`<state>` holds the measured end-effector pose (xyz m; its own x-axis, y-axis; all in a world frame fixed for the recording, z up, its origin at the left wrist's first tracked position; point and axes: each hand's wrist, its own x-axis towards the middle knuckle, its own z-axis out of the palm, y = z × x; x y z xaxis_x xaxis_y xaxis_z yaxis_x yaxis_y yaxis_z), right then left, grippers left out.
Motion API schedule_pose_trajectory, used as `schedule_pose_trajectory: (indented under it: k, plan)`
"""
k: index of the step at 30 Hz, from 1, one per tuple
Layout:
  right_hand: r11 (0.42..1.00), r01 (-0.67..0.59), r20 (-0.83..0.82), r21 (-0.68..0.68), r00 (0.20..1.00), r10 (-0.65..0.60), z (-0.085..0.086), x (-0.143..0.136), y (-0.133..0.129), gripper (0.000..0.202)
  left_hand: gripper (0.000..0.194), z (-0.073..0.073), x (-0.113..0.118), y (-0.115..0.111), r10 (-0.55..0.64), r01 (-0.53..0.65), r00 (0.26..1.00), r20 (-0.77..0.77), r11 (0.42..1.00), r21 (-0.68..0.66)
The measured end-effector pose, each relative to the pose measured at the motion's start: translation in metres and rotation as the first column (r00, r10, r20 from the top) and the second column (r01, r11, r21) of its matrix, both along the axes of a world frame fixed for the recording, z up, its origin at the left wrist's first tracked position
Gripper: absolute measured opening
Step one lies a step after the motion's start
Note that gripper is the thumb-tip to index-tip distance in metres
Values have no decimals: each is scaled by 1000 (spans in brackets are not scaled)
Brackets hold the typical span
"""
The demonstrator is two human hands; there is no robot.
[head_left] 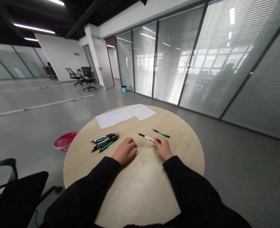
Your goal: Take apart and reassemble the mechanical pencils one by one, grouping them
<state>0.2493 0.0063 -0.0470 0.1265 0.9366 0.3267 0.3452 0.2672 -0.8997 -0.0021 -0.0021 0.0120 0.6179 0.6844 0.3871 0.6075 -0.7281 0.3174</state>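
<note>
A pink basket (pixel 64 141) stands on the floor (pixel 249 164), a blue bin (pixel 124 89) near the glass partition (pixel 171 60).

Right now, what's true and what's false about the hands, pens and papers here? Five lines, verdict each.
1. The right hand holds a white-and-black pen. True.
2. The left hand grips a pen too. False: no pen shows in it.
3. The pen pile lies left of the left hand. True.
4. Two paper sheets lie under the pile. False: they lie beyond it.
5. A green-and-black pen lies apart from the pile. True.
</note>
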Motion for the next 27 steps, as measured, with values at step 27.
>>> schedule_pose_trajectory:
  k: [27]
  plan:
    - [1000,-9,11,-1,1000,9,3,-1,-1,21,23,-11,11,-1,-6,43,964,-266,990,131]
